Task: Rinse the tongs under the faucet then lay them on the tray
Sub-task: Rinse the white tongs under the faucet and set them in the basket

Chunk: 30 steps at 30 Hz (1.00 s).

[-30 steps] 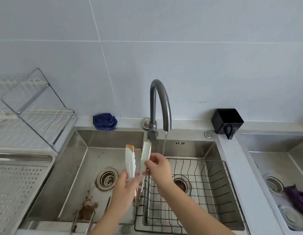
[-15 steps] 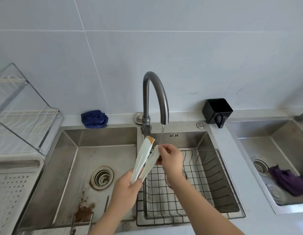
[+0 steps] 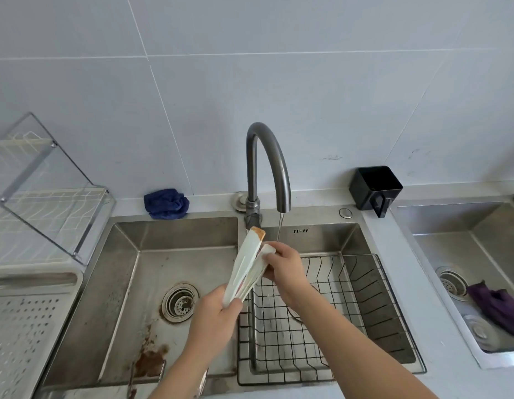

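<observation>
Holding the tongs (image 3: 245,272) at frame centre, both hands work over the divider between the two basins of the steel sink (image 3: 175,234). The left hand (image 3: 214,323) is closed around the lower, hinge end of the tongs, slightly below and left of centre, with the arms of the tongs rising from it up and to the right. The right hand (image 3: 284,267) sits above and to the right of the left hand; its fingertips pinch the tip of the nearer tong arm, so it is closed on the tongs as well. The two pale tong arms lie close together, tilted, and the upper tip carries an orange-brown mark. The faucet (image 3: 267,168) arches above the hands, its outlet just right of the tong tips. A thin stream of water (image 3: 280,228) falls from the outlet and meets the right hand just beside the tips; whether it lands directly on the tongs cannot be told. A black wire basket (image 3: 365,312) lies in the right basin, below and to the right of the right hand. The left basin shows a round drain (image 3: 179,302) and brown stains near its lower edge. A perforated tray (image 3: 22,335) occupies the lower left of the frame, well apart from the tongs, with a clear-lidded dish rack (image 3: 45,203) above it. A blue cloth (image 3: 166,203) rests on the counter left of the faucet base, and a black holder (image 3: 375,187) stands on the counter to the right.
</observation>
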Each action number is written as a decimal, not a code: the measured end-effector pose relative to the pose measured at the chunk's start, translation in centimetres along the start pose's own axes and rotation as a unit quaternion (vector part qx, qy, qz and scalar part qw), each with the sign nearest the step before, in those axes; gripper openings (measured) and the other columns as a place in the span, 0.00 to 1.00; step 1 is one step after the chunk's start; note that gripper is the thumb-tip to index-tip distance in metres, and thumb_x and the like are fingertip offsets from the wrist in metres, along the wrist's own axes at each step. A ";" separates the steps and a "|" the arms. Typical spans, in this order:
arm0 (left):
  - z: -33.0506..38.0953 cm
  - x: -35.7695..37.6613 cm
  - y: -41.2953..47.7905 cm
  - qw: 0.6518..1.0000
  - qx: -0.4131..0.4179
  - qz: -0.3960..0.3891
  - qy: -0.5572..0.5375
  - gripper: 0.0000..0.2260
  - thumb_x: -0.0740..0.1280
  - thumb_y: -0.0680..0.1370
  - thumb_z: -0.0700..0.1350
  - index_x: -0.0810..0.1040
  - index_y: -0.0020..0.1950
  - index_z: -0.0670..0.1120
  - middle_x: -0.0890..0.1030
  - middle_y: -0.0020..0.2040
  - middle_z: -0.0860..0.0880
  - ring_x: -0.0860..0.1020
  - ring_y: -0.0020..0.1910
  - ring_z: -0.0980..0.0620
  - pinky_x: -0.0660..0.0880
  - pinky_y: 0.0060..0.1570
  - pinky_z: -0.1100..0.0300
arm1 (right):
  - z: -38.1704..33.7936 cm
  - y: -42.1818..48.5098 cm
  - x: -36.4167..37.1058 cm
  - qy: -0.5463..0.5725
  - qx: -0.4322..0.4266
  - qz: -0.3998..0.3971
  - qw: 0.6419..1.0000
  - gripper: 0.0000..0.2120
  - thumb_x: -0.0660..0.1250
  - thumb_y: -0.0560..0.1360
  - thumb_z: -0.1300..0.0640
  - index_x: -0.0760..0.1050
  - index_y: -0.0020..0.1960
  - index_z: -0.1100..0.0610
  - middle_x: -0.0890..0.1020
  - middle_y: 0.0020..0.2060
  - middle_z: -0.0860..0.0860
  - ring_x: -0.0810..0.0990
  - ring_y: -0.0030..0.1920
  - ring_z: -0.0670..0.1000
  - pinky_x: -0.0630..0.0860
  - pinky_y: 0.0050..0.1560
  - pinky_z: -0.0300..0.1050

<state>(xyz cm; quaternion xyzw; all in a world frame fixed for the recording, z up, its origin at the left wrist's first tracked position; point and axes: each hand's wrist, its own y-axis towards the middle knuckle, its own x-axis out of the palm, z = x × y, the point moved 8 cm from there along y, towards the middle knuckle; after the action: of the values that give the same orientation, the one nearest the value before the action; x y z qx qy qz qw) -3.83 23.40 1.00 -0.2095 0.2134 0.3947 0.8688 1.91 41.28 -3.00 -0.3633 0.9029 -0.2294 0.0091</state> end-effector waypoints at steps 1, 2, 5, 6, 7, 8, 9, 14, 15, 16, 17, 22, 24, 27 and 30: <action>-0.1 -0.3 0.2 1.000 -0.003 0.001 0.008 0.06 0.67 0.77 0.39 0.81 0.42 0.46 0.68 0.25 0.54 0.64 0.24 0.57 0.61 0.27 0.60 | 0.3 -0.2 0.6 0.025 0.013 -0.026 0.999 0.16 0.59 0.76 0.72 0.77 0.61 0.64 0.87 0.36 0.51 0.87 0.38 0.51 0.84 0.40 0.46; -0.2 -0.4 0.4 1.000 -0.005 0.000 0.012 0.06 0.67 0.77 0.40 0.81 0.42 0.45 0.69 0.25 0.53 0.65 0.24 0.57 0.62 0.28 0.59 | 0.4 -0.4 0.7 0.031 0.018 -0.034 0.999 0.17 0.59 0.75 0.73 0.76 0.61 0.64 0.88 0.37 0.52 0.88 0.38 0.52 0.83 0.39 0.46; 0.2 -0.4 0.8 1.000 -0.010 -0.008 0.003 0.06 0.67 0.78 0.42 0.82 0.42 0.46 0.69 0.26 0.53 0.67 0.28 0.52 0.64 0.32 0.56 | 0.3 0.3 -0.5 0.000 0.009 0.031 0.999 0.08 0.62 0.80 0.67 0.78 0.56 0.63 0.87 0.36 0.56 0.88 0.37 0.56 0.84 0.34 0.49; 0.3 -0.4 1.0 1.000 -0.012 -0.006 -0.002 0.07 0.67 0.78 0.42 0.81 0.41 0.48 0.70 0.26 0.53 0.67 0.28 0.52 0.64 0.32 0.56 | 0.3 0.3 -0.8 -0.006 0.008 0.051 0.999 0.06 0.63 0.82 0.62 0.78 0.54 0.63 0.86 0.37 0.58 0.88 0.37 0.57 0.84 0.34 0.51; 0.6 -0.4 1.2 1.000 -0.014 -0.001 -0.004 0.07 0.67 0.78 0.42 0.81 0.41 0.50 0.71 0.26 0.53 0.68 0.28 0.53 0.65 0.32 0.56 | 0.4 0.4 -0.8 -0.010 0.010 0.053 0.998 0.06 0.65 0.82 0.59 0.78 0.54 0.62 0.86 0.39 0.60 0.88 0.37 0.58 0.84 0.34 0.52; 0.8 -0.5 1.4 1.000 -0.015 0.004 -0.001 0.08 0.67 0.78 0.42 0.82 0.42 0.52 0.74 0.27 0.52 0.69 0.28 0.53 0.66 0.32 0.56 | 0.6 0.3 -0.4 -0.010 0.012 0.031 0.999 0.07 0.68 0.80 0.59 0.76 0.56 0.59 0.85 0.42 0.60 0.88 0.38 0.58 0.84 0.34 0.53; 0.9 -0.7 1.7 1.000 -0.016 0.009 0.006 0.07 0.67 0.78 0.41 0.83 0.45 0.51 0.78 0.30 0.50 0.72 0.30 0.52 0.67 0.32 0.56 | 0.9 0.2 0.3 -0.013 0.014 -0.003 1.000 0.15 0.72 0.76 0.61 0.73 0.60 0.56 0.84 0.46 0.61 0.88 0.39 0.57 0.85 0.34 0.53; 1.3 -0.8 2.6 1.000 -0.017 0.019 -0.004 0.08 0.68 0.77 0.45 0.84 0.50 0.43 0.86 0.44 0.42 0.82 0.45 0.40 0.78 0.45 0.46 | 1.3 0.9 0.0 0.046 0.025 0.002 0.999 0.29 0.69 0.70 0.71 0.67 0.68 0.58 0.85 0.47 0.64 0.88 0.42 0.63 0.84 0.35 0.54; 1.6 -0.6 2.6 1.000 -0.012 0.016 -0.004 0.11 0.68 0.76 0.49 0.84 0.50 0.42 0.86 0.45 0.41 0.82 0.46 0.40 0.78 0.47 0.44 | 1.1 1.2 -0.7 0.060 0.027 0.025 0.998 0.25 0.66 0.72 0.71 0.68 0.68 0.60 0.86 0.46 0.64 0.88 0.41 0.63 0.84 0.34 0.54; 1.8 -0.5 2.6 1.000 -0.009 0.015 0.001 0.15 0.67 0.75 0.52 0.83 0.49 0.41 0.86 0.44 0.42 0.82 0.45 0.40 0.78 0.46 0.44 | 1.0 1.3 -1.0 0.064 0.031 0.036 0.997 0.22 0.64 0.74 0.69 0.70 0.67 0.60 0.87 0.45 0.64 0.88 0.40 0.63 0.84 0.34 0.54; 1.8 -0.4 2.7 1.000 -0.005 0.014 0.014 0.16 0.66 0.75 0.53 0.83 0.48 0.41 0.85 0.41 0.43 0.81 0.41 0.40 0.77 0.44 0.44 | 1.1 1.3 -1.0 0.062 0.033 0.030 0.997 0.20 0.64 0.76 0.66 0.70 0.67 0.61 0.87 0.45 0.63 0.88 0.39 0.62 0.84 0.34 0.53; 1.6 -0.6 3.2 0.999 -0.004 0.022 0.045 0.12 0.67 0.80 0.50 0.82 0.43 0.43 0.81 0.34 0.45 0.77 0.35 0.43 0.75 0.39 0.45 | 2.3 0.6 0.2 0.039 0.038 -0.034 0.998 0.33 0.72 0.69 0.68 0.65 0.69 0.51 0.80 0.55 0.66 0.88 0.43 0.63 0.85 0.40 0.55; 1.5 -0.5 3.2 0.999 -0.014 0.020 0.033 0.11 0.67 0.79 0.49 0.84 0.47 0.43 0.84 0.39 0.43 0.81 0.40 0.41 0.77 0.42 0.44 | 1.9 1.1 -1.0 0.052 0.036 0.009 0.998 0.23 0.69 0.73 0.69 0.70 0.66 0.57 0.82 0.50 0.66 0.88 0.40 0.63 0.85 0.38 0.55; 1.2 -0.6 3.2 0.999 -0.019 0.030 0.029 0.09 0.68 0.78 0.48 0.84 0.48 0.44 0.85 0.40 0.44 0.81 0.40 0.42 0.77 0.42 0.45 | 1.7 1.7 -1.5 0.066 0.036 0.023 0.997 0.06 0.64 0.82 0.61 0.77 0.56 0.61 0.84 0.41 0.62 0.87 0.38 0.61 0.85 0.39 0.56; 0.8 -1.3 3.5 0.998 -0.024 0.045 0.034 0.07 0.69 0.78 0.46 0.84 0.47 0.45 0.84 0.37 0.44 0.80 0.37 0.43 0.77 0.40 0.46 | 2.3 1.4 -0.2 0.115 0.046 -0.036 0.992 0.11 0.63 0.80 0.66 0.74 0.62 0.60 0.85 0.46 0.62 0.88 0.43 0.59 0.85 0.41 0.54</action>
<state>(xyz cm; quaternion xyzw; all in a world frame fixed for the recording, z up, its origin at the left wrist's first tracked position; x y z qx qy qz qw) -7.19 25.11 1.65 -0.2334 0.2423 0.4314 0.8371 1.57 41.36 -5.64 -0.3657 0.8729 -0.3113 -0.0860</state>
